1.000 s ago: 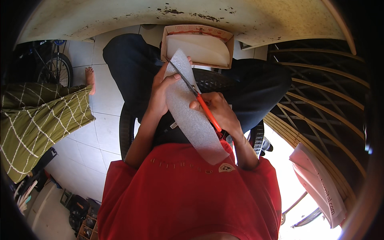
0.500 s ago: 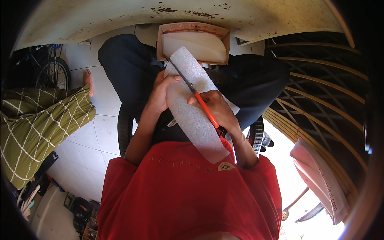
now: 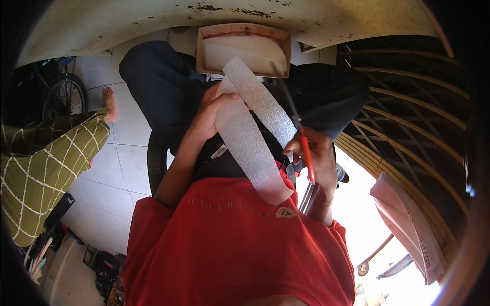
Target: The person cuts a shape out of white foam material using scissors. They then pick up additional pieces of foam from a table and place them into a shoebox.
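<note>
Between the thumb and fingers of my left hand [image 3: 212, 115] I have a firm pinch on a long, pale grey-white foam strip [image 3: 247, 145], near its far end; from there its long axis slants down and rightward until its near end overlaps my red cloth shirt [image 3: 235, 245]. A second, similar foam strip [image 3: 265, 112] lies just right of the first, almost parallel, a dark gap between them widening toward me; whether they join beneath my thumb, I cannot tell. Its near end comes close to my right hand [image 3: 319, 150], the nearer of the two there, whose fingers are wrapped around red-handled metal scissors [image 3: 308, 153]. Their blades point away from me, right of both strips and apart from them, though blur hides how wide they stand. Beyond, between my dark trouser legs [image 3: 153, 86], sits an open brown cardboard box [image 3: 240, 29] holding a white sheet [image 3: 245, 51].
</note>
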Motion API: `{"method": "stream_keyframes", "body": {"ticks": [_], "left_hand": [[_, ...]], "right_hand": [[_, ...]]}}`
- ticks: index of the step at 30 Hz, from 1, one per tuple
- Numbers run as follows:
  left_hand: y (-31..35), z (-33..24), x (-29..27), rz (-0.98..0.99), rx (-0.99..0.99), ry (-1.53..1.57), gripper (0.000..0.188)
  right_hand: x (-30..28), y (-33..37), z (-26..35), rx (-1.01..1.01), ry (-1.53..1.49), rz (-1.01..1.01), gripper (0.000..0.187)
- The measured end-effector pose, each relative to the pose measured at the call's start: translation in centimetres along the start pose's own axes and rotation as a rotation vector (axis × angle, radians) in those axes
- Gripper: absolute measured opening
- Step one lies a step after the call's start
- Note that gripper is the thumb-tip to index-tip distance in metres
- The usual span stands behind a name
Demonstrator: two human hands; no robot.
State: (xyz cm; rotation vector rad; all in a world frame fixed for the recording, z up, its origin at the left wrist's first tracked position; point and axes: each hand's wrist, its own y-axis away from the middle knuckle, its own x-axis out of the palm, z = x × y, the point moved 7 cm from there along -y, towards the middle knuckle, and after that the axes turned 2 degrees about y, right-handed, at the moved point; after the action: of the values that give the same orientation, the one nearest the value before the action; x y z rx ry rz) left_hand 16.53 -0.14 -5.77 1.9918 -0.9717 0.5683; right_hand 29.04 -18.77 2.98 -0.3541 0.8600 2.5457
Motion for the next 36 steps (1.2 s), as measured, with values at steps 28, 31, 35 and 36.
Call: {"method": "stream_keyframes", "body": {"ticks": [28, 31, 35, 36], "left_hand": [[0.2, -4.5, 0.8, -0.355, 0.488, -0.504, 0.045], [-0.7, -2.8, 0.8, -0.371, 0.329, -0.472, 0.078], [-1.8, 1.7, 3.7, -0.037, 0.066, -0.347, 0.067], [-2.1, 1.6, 4.0, -0.027, 0.131, -0.404, 0.064]], "right_hand": [[4.3, -7.4, 1.3, -0.175, -0.250, -0.012, 0.048], [3.4, -8.4, 0.7, -0.165, -0.297, -0.183, 0.045], [2.3, -9.8, 0.4, -0.229, -0.448, -0.385, 0.040], [2.0, -10.3, -0.1, -0.247, -0.406, -0.444, 0.039]]}}
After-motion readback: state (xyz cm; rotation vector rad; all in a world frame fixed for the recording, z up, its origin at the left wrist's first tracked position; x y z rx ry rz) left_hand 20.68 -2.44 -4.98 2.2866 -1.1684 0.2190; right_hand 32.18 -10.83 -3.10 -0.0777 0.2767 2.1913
